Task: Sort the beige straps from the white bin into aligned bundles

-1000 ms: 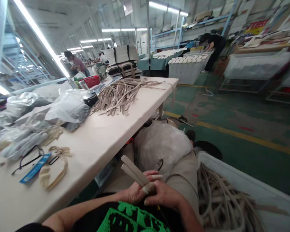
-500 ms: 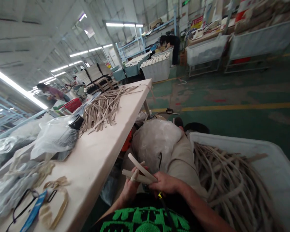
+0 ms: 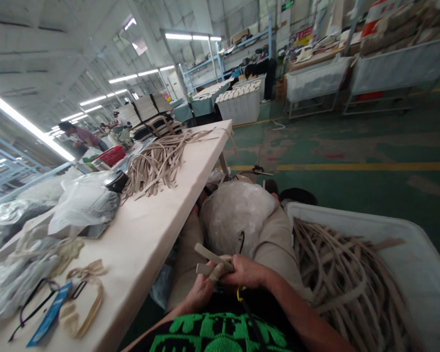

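Both my hands meet low in front of my lap. My left hand (image 3: 202,292) and my right hand (image 3: 246,272) are closed together around the ends of two beige straps (image 3: 209,256), which stick out up and to the left. A clear plastic bag (image 3: 238,214) full of material rests on my knee just beyond the hands. A white bin (image 3: 421,264) at my right holds a tangle of several beige straps (image 3: 337,278).
A long white table (image 3: 168,210) runs along my left, bearing a heap of beige straps (image 3: 157,164), plastic bags (image 3: 82,203), a blue tag (image 3: 49,315) and a strap loop (image 3: 86,298). People work at far tables. Green floor with a yellow line (image 3: 351,166) lies right.
The view swung right, bringing the bin into sight. My hands have pulled the two strap ends closer, so less of them sticks out, and the fingers have closed tighter.
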`<state>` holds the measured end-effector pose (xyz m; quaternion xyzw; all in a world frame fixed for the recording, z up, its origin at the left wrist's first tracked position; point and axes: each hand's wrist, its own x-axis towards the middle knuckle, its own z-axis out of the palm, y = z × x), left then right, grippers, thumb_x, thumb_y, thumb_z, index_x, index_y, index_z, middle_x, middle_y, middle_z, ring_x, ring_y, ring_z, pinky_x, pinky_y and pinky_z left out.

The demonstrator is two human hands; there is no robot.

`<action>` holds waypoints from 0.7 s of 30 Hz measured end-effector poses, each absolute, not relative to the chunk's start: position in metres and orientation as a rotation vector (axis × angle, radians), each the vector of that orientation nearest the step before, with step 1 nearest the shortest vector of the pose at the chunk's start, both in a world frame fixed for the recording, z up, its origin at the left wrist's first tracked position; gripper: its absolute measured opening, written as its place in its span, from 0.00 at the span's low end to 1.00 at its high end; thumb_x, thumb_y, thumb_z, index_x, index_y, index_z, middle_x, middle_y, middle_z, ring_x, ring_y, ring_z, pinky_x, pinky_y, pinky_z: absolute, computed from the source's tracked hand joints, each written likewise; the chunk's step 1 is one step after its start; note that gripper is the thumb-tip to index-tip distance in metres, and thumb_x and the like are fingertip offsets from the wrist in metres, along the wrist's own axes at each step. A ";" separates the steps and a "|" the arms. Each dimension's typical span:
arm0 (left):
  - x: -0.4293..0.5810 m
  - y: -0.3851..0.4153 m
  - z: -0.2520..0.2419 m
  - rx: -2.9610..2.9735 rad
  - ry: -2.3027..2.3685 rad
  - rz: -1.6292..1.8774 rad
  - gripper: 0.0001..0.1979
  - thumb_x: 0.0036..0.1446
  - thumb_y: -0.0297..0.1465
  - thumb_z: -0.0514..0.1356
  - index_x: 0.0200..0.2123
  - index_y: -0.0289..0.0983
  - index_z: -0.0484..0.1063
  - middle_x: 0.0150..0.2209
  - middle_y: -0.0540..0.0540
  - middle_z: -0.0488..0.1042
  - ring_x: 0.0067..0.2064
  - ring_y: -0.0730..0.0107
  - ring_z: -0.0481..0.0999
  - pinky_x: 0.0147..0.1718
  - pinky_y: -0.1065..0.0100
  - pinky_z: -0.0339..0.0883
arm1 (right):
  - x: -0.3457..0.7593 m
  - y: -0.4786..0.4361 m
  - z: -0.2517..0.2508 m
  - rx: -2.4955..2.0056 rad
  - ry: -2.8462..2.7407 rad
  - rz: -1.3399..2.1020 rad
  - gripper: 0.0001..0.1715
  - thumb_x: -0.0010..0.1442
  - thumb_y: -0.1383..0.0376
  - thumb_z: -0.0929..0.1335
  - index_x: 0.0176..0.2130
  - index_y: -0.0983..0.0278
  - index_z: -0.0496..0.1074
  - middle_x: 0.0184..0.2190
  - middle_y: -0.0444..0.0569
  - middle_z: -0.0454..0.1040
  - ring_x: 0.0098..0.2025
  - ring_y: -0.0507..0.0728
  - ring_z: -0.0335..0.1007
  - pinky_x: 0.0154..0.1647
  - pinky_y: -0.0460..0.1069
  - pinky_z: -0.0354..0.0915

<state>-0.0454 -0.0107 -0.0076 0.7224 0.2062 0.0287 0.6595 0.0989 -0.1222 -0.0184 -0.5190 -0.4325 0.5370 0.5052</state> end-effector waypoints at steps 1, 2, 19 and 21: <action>-0.044 -0.010 -0.010 1.592 0.490 0.077 0.26 0.60 0.47 0.55 0.55 0.37 0.69 0.51 0.41 0.73 0.51 0.56 0.70 0.52 0.60 0.65 | 0.099 -0.119 -0.017 -1.255 -1.062 1.330 0.13 0.49 0.62 0.72 0.37 0.64 0.76 0.28 0.40 0.75 0.27 0.49 0.69 0.27 0.42 0.64; -0.043 -0.010 -0.014 1.537 0.510 0.096 0.27 0.59 0.47 0.56 0.56 0.36 0.68 0.51 0.41 0.73 0.50 0.55 0.71 0.50 0.60 0.66 | 0.098 -0.116 -0.017 -1.272 -1.062 1.359 0.14 0.51 0.58 0.71 0.36 0.64 0.76 0.26 0.40 0.74 0.25 0.49 0.69 0.25 0.42 0.63; -0.012 0.008 -0.052 1.393 0.537 0.123 0.25 0.50 0.51 0.62 0.34 0.33 0.80 0.27 0.45 0.75 0.32 0.62 0.72 0.35 0.66 0.66 | 0.099 -0.108 -0.073 -1.622 -0.810 1.232 0.13 0.53 0.57 0.70 0.32 0.66 0.74 0.20 0.42 0.72 0.20 0.50 0.66 0.20 0.42 0.58; -0.006 0.011 -0.061 1.472 0.513 0.101 0.27 0.51 0.53 0.60 0.30 0.32 0.79 0.27 0.45 0.75 0.33 0.62 0.72 0.36 0.67 0.66 | 0.101 -0.110 -0.079 -1.697 -0.759 1.177 0.17 0.55 0.53 0.68 0.29 0.65 0.73 0.16 0.41 0.69 0.18 0.50 0.63 0.19 0.43 0.56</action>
